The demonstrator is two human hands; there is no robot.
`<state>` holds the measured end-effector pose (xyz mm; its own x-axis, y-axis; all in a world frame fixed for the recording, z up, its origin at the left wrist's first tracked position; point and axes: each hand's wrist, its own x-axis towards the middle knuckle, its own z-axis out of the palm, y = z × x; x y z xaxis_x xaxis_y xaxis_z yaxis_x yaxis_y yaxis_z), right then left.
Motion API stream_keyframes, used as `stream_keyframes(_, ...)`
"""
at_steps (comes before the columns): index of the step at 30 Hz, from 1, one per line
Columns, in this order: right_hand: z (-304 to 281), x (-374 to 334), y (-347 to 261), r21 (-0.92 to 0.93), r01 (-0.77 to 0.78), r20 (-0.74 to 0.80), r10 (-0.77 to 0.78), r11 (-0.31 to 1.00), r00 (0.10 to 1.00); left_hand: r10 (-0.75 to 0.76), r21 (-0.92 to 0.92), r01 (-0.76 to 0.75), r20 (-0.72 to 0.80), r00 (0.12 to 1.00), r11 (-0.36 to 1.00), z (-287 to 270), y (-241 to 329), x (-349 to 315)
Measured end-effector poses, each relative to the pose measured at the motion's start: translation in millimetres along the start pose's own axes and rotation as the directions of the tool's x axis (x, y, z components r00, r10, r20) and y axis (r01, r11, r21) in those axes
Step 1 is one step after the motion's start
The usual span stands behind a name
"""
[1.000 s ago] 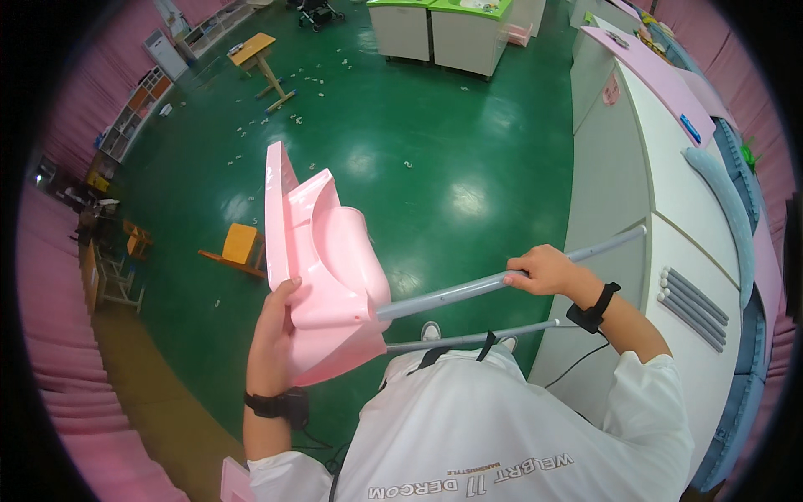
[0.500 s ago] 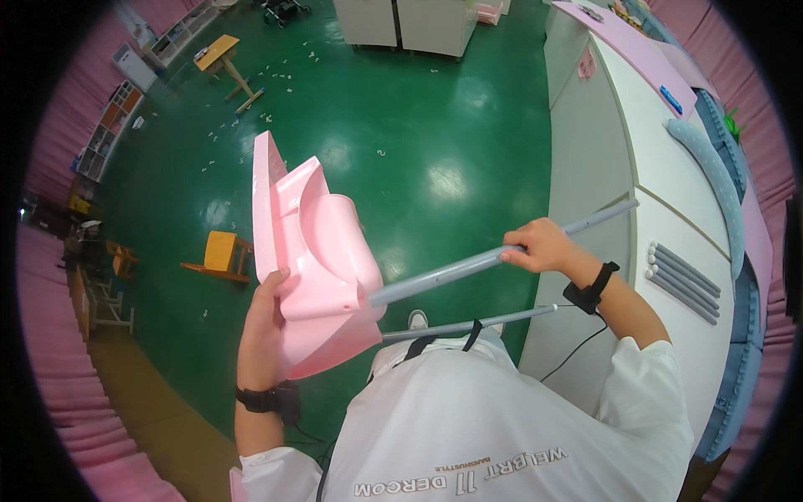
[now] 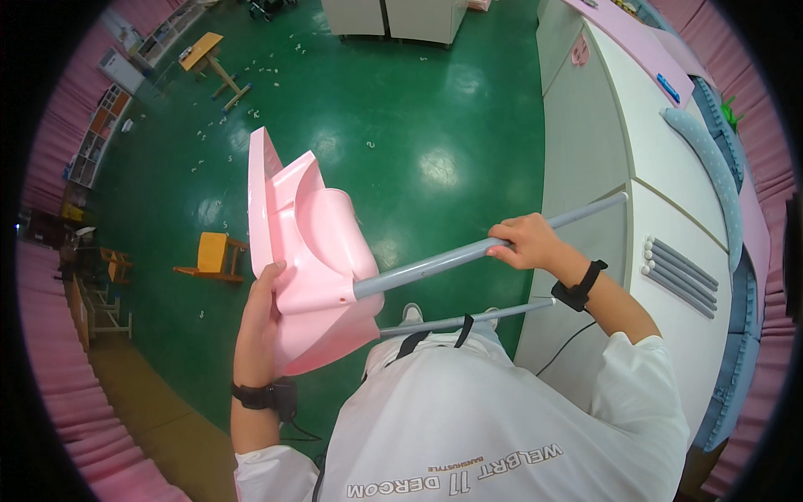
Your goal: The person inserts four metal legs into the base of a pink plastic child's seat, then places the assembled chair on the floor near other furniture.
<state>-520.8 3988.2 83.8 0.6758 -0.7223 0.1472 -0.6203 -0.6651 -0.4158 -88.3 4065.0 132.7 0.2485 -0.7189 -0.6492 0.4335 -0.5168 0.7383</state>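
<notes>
above a green floor, a pink dustpan (image 3: 309, 259) held up, nothing visible in its scoop.

left hand (image 3: 261, 322) clasps the pan's lower rear edge; right hand (image 3: 523, 243) is wrapped tight around its grey handle (image 3: 468, 255). a second thin grey pole (image 3: 464, 320) runs just beneath. white cabinets (image 3: 602, 142) stand close on the right, a small yellow stool (image 3: 211, 253) and scattered white scraps (image 3: 226, 125) on the floor (image 3: 418, 109).

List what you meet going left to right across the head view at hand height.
Small yellow chair → left hand → pink dustpan → grey handle → right hand → white cabinet
</notes>
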Motion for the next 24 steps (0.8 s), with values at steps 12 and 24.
stream_keyframes(12, -21.1, 33.3, -34.1, -0.072, -0.047, 0.206, 0.061, 0.996, 0.977, 0.047, 0.103, -0.051, 0.039, 0.998, 0.993, 11.4, -21.5, 33.7)
stream_keyframes(24, 60.3, 69.3, -81.6, 0.203, -0.159, 0.548, 0.022, 0.966, 0.836, -0.072, 0.267, 0.049, 0.075, 0.995, 0.962, 16.8, -50.5, 62.8)
